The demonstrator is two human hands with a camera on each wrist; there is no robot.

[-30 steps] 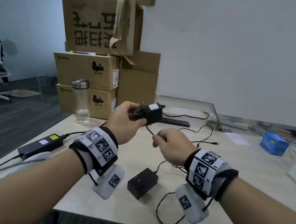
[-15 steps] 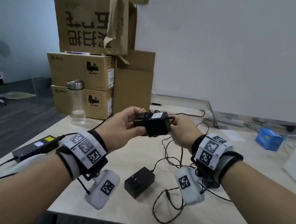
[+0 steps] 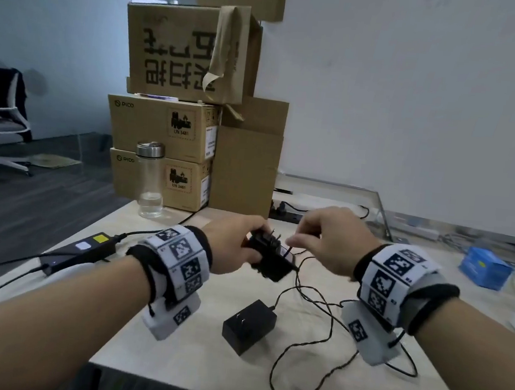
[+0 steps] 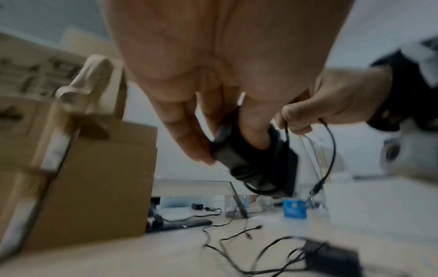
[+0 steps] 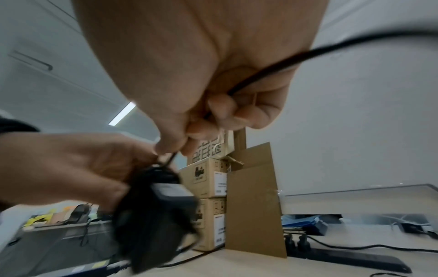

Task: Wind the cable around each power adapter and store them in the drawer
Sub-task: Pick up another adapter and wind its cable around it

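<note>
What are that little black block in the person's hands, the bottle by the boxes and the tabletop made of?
Held power adapter: looks like matt black moulded plastic, with metal prongs on top.
Its cable: thin, bends freely, probably rubber or soft plastic sheath.
Bottle: see-through body, glass or clear plastic, cannot tell which; brushed-metal-looking cap.
Table: pale, smooth, faint wood-grain look, likely laminate.

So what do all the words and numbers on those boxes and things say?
"PICO": upper brown box.
"UN 3481": that box's warning sticker.
"PICO": lower brown box.
"UN 3481": its sticker.
Top box: big black characters, upside down, not readable.
White side labels, the held plug's label, the charger brick's stickers and the blue box: too small or blurred.
</note>
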